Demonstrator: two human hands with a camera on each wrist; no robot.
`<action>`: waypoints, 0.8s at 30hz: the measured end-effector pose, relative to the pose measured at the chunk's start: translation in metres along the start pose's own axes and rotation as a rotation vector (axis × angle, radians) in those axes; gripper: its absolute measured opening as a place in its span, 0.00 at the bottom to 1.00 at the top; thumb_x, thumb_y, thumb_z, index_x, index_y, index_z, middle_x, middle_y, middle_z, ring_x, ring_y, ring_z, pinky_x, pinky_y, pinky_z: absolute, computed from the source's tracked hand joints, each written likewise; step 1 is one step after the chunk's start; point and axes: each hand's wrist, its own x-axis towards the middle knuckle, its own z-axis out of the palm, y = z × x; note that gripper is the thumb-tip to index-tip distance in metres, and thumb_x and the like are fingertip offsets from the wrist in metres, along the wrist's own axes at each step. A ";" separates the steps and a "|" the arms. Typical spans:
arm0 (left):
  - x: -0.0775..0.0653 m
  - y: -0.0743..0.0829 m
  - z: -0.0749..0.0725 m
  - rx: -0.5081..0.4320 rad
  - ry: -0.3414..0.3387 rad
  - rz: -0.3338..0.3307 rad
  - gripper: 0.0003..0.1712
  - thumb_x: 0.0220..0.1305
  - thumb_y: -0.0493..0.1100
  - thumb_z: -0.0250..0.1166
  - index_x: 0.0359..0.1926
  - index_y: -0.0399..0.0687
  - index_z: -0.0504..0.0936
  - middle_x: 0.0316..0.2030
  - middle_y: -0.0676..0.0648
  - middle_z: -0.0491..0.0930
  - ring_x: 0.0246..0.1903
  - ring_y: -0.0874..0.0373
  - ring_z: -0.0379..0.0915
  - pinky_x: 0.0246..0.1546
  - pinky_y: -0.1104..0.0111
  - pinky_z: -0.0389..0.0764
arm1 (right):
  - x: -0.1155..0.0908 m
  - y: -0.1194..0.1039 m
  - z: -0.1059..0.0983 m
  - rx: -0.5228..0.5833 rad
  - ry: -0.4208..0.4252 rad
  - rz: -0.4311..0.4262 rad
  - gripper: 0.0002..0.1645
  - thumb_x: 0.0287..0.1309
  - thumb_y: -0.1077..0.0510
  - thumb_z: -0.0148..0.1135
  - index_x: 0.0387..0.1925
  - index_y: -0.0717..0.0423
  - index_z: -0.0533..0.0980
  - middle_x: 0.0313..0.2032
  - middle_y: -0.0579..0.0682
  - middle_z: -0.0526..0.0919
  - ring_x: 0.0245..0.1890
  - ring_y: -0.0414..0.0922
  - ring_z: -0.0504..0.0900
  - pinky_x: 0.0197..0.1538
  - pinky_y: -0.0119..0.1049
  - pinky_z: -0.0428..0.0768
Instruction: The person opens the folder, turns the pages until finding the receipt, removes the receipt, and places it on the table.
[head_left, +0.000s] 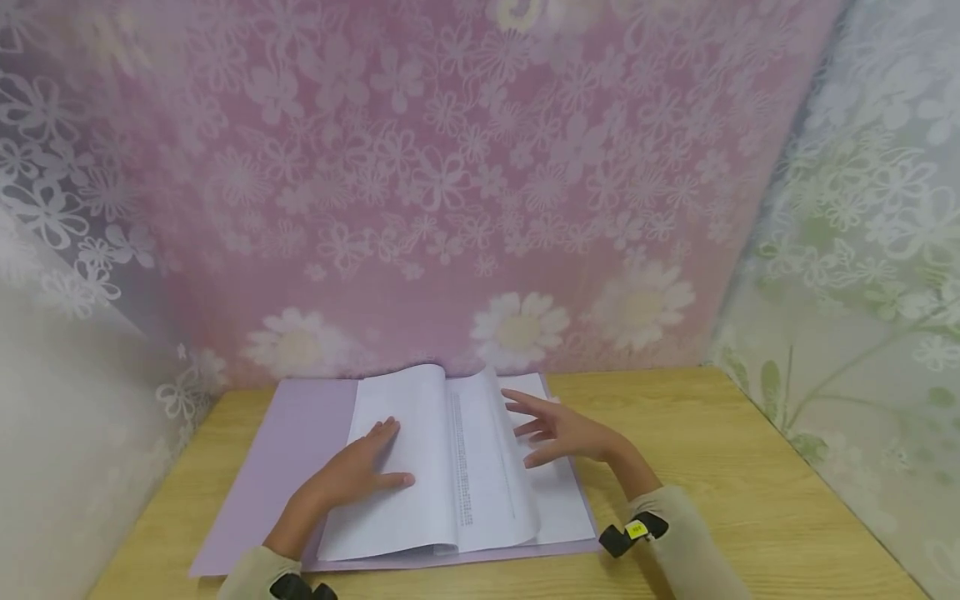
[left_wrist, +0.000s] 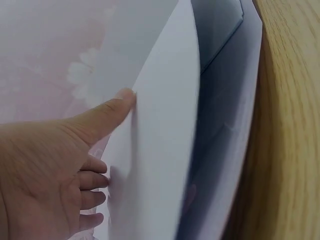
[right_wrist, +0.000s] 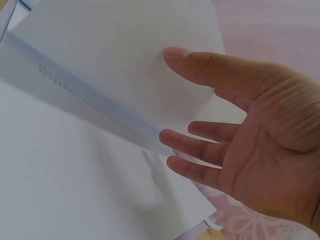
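A lilac folder (head_left: pixel 303 425) lies spread on the table with white pages inside. My left hand (head_left: pixel 347 473) rests on the turned pages (head_left: pixel 423 508) at the left, thumb and fingers spread. In the left wrist view its thumb (left_wrist: pixel 112 111) touches the white sheet, whose edge bows away from the folder. To the right, a curved page (head_left: pixel 491 467) with a column of small print stands partly lifted. My right hand (head_left: pixel 564 433) is at that page's right edge, fingers extended and apart. Whether its fingertips touch the paper, I cannot tell. The print is too small to read.
The wooden table (head_left: pixel 750 483) extends to the right of the folder and in front of it. A pink flowered backdrop (head_left: pixel 450 208) rises behind the table, with pale flowered panels (head_left: pixel 862 275) at the sides. Black straps (head_left: pixel 633 532) sit on both sleeves.
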 end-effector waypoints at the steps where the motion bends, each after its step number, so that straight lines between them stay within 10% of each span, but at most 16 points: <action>1: 0.001 0.000 -0.001 -0.003 0.009 0.002 0.60 0.59 0.67 0.70 0.80 0.39 0.54 0.79 0.37 0.51 0.80 0.39 0.44 0.77 0.42 0.53 | 0.001 -0.002 0.001 -0.004 -0.003 -0.003 0.62 0.58 0.56 0.75 0.82 0.42 0.46 0.80 0.61 0.51 0.70 0.63 0.71 0.69 0.62 0.72; 13: 0.004 0.015 0.000 -0.209 0.161 0.057 0.55 0.69 0.69 0.60 0.83 0.54 0.43 0.82 0.43 0.44 0.81 0.44 0.39 0.78 0.42 0.49 | 0.010 -0.009 0.015 -0.089 0.010 0.017 0.62 0.55 0.51 0.78 0.81 0.32 0.49 0.81 0.43 0.50 0.69 0.51 0.74 0.71 0.56 0.73; 24: 0.001 0.033 0.016 -0.294 0.197 0.097 0.49 0.74 0.67 0.55 0.82 0.63 0.38 0.83 0.51 0.38 0.82 0.52 0.33 0.80 0.45 0.45 | 0.014 -0.014 0.033 -0.131 -0.013 0.018 0.63 0.54 0.48 0.79 0.82 0.38 0.50 0.81 0.50 0.50 0.68 0.56 0.75 0.69 0.58 0.74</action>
